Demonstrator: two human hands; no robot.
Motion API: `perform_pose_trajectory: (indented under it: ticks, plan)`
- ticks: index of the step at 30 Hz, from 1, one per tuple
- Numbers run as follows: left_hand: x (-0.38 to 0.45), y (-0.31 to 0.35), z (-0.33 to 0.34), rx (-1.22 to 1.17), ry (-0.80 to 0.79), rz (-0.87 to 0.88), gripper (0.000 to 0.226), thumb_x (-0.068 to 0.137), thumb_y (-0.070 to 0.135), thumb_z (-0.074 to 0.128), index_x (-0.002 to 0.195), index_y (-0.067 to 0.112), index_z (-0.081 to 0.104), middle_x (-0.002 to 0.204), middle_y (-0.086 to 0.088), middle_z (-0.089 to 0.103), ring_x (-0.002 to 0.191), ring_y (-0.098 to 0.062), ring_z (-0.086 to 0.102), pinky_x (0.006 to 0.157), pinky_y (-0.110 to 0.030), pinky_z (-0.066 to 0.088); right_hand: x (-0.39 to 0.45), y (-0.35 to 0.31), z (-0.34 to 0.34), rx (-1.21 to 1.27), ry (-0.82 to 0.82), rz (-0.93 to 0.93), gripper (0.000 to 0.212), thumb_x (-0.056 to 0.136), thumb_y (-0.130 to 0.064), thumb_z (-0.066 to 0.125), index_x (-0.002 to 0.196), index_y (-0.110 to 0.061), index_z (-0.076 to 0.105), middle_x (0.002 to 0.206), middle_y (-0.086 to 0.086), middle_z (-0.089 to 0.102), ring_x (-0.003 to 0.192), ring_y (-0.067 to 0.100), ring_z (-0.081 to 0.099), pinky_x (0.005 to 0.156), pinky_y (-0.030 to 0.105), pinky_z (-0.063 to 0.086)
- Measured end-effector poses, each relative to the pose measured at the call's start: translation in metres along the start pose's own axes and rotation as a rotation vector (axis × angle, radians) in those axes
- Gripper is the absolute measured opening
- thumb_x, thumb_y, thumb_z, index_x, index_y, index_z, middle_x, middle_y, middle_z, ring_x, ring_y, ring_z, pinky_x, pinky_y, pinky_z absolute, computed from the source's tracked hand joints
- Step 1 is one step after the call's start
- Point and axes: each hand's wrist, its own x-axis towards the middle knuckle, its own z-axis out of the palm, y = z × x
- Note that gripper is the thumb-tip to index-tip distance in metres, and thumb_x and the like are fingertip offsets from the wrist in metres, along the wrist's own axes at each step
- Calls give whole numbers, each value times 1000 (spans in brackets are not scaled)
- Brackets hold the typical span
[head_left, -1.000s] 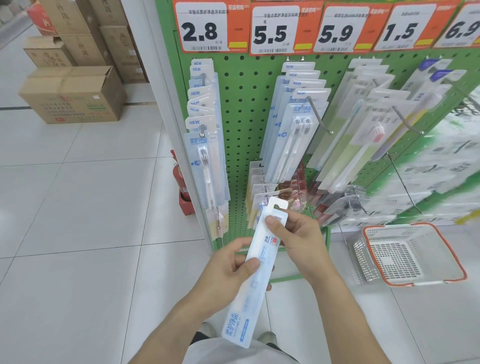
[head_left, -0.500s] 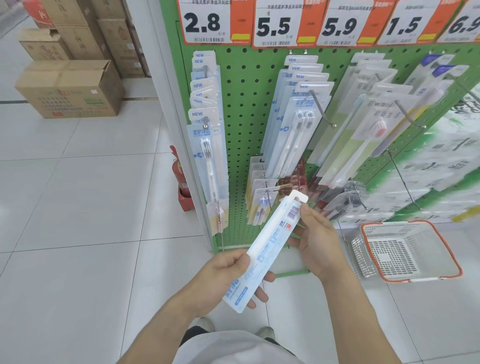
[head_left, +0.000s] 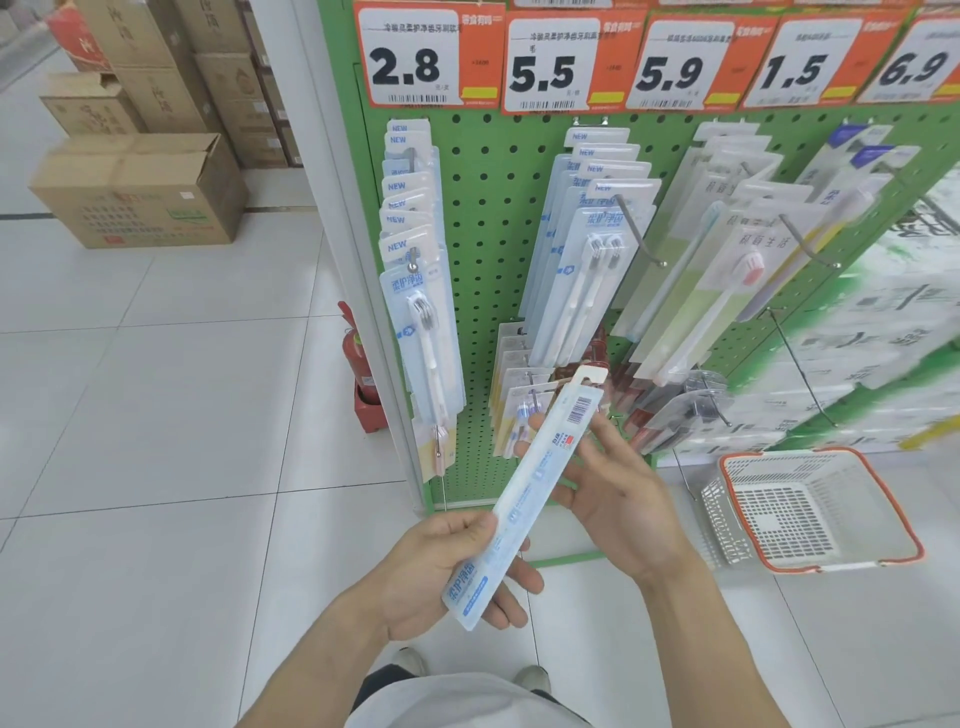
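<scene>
Toothbrush pack, long and pale blue, slants across the centre of the frame, its hang-tab end pointing to the upper right and its printed end to the lower left. The left hand pinches the lower third: the thumb lies across the front face and the curled fingers show beneath the back. Most of the pack's length sticks out above this grip. The right hand is spread, palm up, with straight fingers lying behind the upper half of the pack (one fingertip peeks out at its left edge), touching it rather than clasping it. The barcode end stands free just above that hand.

Behind, a green pegboard carries rows of hanging toothbrush packs under orange price tags. A white basket with an orange rim sits on the floor at right, well apart from the hands.
</scene>
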Motion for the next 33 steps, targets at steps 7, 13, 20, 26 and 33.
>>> perform_pose_trajectory:
  ticks: [7,13,20,26,33]
  plan:
    - [7,-11,4,73,14,86,41,94,34,62,118,0,63,106,-17,72,84,-31,72,77,-36,59,1,-1,7,-47,-45,-66,52,64,-32,96,106,-16,71,91,3,69,78,17,65,71,31,57]
    - [12,-10,2,146,74,205,27,99,21,62,121,6,68,118,-22,71,107,-30,70,90,-42,58,2,-6,12,-388,111,-199,32,79,-13,83,106,-3,68,105,11,76,94,19,70,84,32,54]
    - [13,-3,1,298,336,300,14,92,13,71,105,9,73,98,-4,78,91,-14,72,80,-23,53,-2,-13,29,-576,128,-306,11,82,-19,77,91,-25,80,92,5,79,80,21,70,79,43,57]
    - [3,34,-8,309,874,617,16,90,2,71,93,18,68,90,7,74,84,-8,67,81,-24,54,15,-36,53,-786,287,-509,8,85,-24,79,84,-32,77,81,-10,76,68,9,63,69,23,51]
    - [-4,98,-10,493,824,851,63,74,42,79,128,36,48,129,26,56,123,-1,54,100,-31,47,50,-61,90,-870,334,-581,17,99,-21,64,97,-38,68,90,-9,73,83,18,66,77,38,56]
